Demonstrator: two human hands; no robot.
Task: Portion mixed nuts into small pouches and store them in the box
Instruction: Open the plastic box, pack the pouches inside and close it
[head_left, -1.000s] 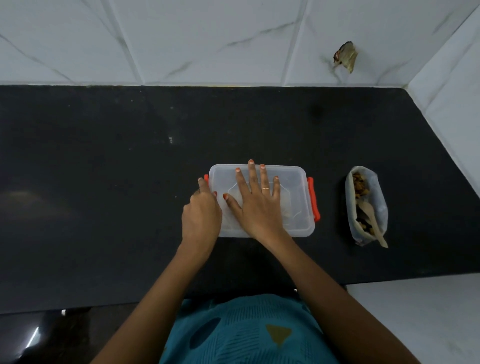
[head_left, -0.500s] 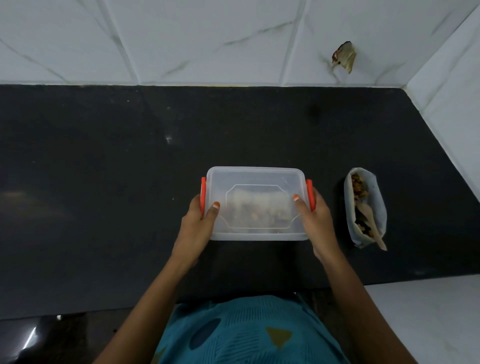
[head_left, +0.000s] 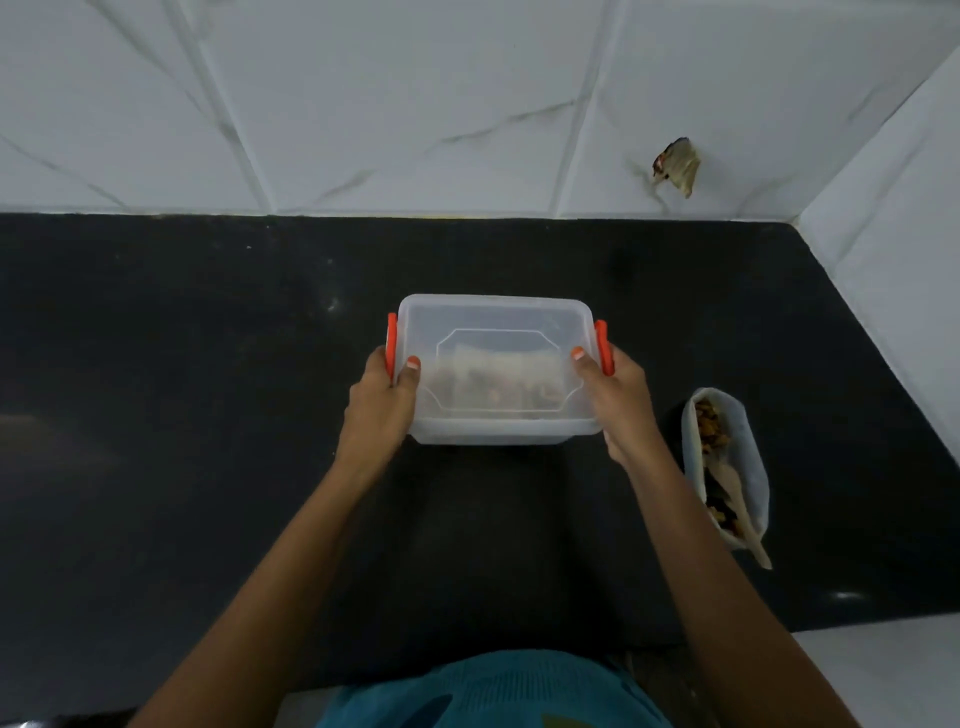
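Observation:
A clear plastic box (head_left: 496, 332) with its lid on and orange side clips sits at the middle of the black counter. Filled pouches show dimly through the lid. My left hand (head_left: 382, 405) grips the box's left end, thumb on the lid beside the left clip. My right hand (head_left: 615, 400) grips the right end the same way, thumb on the lid by the right clip. To the right lies an open plastic bag of mixed nuts (head_left: 724, 462) with a wooden spoon (head_left: 748, 525) sticking out of it.
The black counter (head_left: 182, 389) stretches wide to the left and behind the box. White tiled walls close off the back and the right side. A torn scrap (head_left: 678, 165) clings to the back wall. A white surface (head_left: 883, 670) borders the counter at lower right.
One second ago my right palm lay flat on the lid and my left hand was at the left clip. Both hands have moved to the box's ends and grip it; the view shifted slightly.

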